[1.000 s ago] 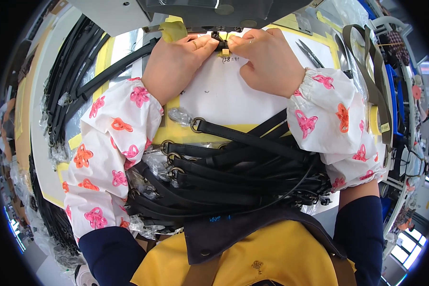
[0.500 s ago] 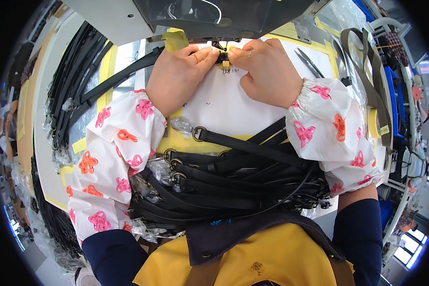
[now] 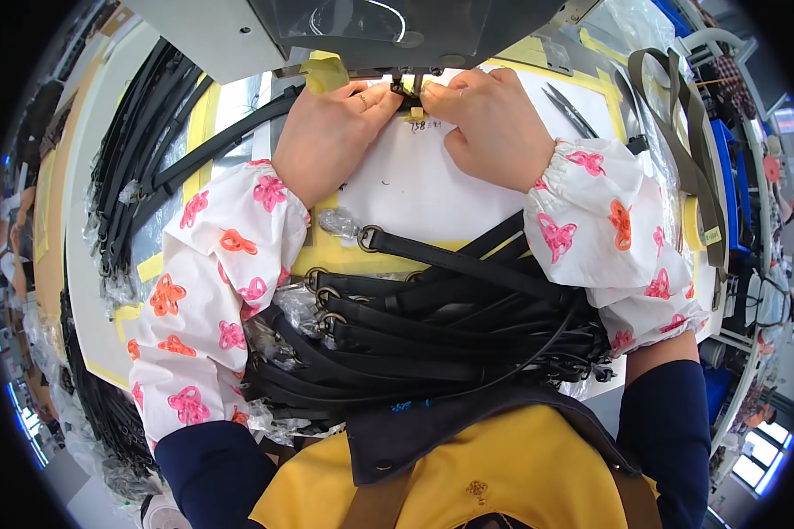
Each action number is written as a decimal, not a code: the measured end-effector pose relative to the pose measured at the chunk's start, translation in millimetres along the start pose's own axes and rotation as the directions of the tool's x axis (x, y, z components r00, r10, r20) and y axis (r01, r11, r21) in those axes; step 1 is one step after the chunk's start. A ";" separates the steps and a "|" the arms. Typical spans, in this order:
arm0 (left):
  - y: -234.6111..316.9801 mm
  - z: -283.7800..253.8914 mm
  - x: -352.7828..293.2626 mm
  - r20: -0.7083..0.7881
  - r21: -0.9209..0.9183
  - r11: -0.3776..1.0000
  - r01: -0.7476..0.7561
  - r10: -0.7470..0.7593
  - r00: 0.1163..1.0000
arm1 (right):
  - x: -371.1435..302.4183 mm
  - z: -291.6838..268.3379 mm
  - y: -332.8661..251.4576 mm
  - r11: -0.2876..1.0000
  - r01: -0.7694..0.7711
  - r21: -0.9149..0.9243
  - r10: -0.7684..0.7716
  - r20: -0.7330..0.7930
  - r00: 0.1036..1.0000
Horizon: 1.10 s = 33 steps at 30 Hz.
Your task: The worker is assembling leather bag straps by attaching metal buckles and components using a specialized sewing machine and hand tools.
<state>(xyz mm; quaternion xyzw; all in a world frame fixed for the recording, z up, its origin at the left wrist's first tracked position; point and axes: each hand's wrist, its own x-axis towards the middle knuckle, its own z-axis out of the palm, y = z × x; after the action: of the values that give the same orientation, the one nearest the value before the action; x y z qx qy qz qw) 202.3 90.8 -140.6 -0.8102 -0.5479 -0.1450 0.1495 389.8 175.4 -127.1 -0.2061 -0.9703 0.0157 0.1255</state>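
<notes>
My left hand (image 3: 326, 145) is closed, its thumb and fingers pressing a black strap (image 3: 238, 132) beside the needle of a sewing machine (image 3: 344, 35). That strap runs in from the left, passes behind my left hand, and its end lies under the presser foot (image 3: 406, 86). On the other side of the foot, my right hand (image 3: 494, 132) pinches the strap's end with thumb and forefinger, the other fingers curled. A small yellowish block (image 3: 416, 113) sits just in front of the foot, on white paper (image 3: 397, 185) with handwriting. The fingertips partly hide the strap at the needle.
Black straps with metal rings (image 3: 432, 326) lie heaped between my forearms, some ends wrapped in clear plastic. More black straps (image 3: 141, 150) hang together at the left. Dark tweezers (image 3: 572, 113) lie at the right, near a yellow tape roll (image 3: 692, 225) and olive straps (image 3: 670, 123).
My right hand and sleeve have shifted slightly left, and my left sleeve slightly right. The machine's needle and foot area looks a little different. Both hands stay at the strap.
</notes>
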 end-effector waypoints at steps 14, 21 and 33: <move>0.8 -0.5 -1.6 -0.106 -0.136 0.989 -0.054 0.040 0.994 | -5.4 15.4 1.7 0.995 0.094 0.027 -0.084 -0.258 0.963; -2.6 -14.4 -13.4 -0.005 -0.040 0.999 0.000 -0.001 1.000 | 5.1 11.7 -12.4 0.982 0.152 0.108 -0.086 -0.465 0.881; -113.9 -27.8 -66.1 0.029 0.219 0.950 0.223 -0.235 0.972 | -22.7 -19.3 -5.4 0.894 0.117 0.432 -0.081 -0.100 0.992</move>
<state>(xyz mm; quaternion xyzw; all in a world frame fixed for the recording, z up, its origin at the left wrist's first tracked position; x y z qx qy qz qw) 70.7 64.2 -132.0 -0.7241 -0.6544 -0.0793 0.2030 412.5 160.9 -113.3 -0.1237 -0.9455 0.2183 0.2077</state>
